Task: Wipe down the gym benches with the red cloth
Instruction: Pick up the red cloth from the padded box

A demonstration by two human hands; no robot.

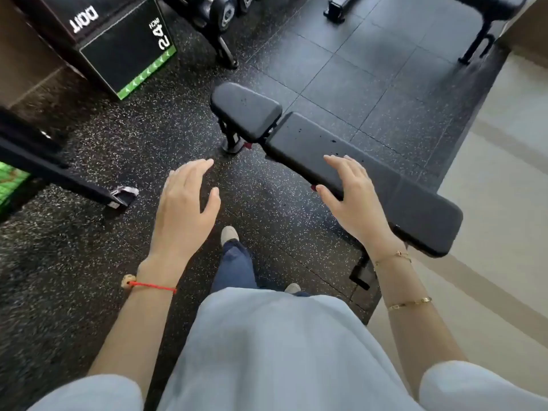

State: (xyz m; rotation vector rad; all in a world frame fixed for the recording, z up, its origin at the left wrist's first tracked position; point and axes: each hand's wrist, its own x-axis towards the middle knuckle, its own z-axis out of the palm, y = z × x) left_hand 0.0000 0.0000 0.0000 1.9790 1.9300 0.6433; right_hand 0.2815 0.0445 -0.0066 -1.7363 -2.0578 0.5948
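Observation:
A black padded gym bench (370,173) runs diagonally from centre to right, with a short seat pad (246,109) at its far end and a long back pad. My right hand (353,200) hovers with fingers spread over the near edge of the long pad. My left hand (184,209) is out over the speckled floor, fingers apart, holding nothing. No red cloth is in view. A small dark red bit (248,146) shows under the bench near its post; I cannot tell what it is.
A black plyo box (124,51) marked 24 inch stands at the back left. Dumbbells on a rack (219,10) sit behind it. A second bench (486,13) is at the far right. A black frame foot (115,197) lies at the left. My feet stand by the bench.

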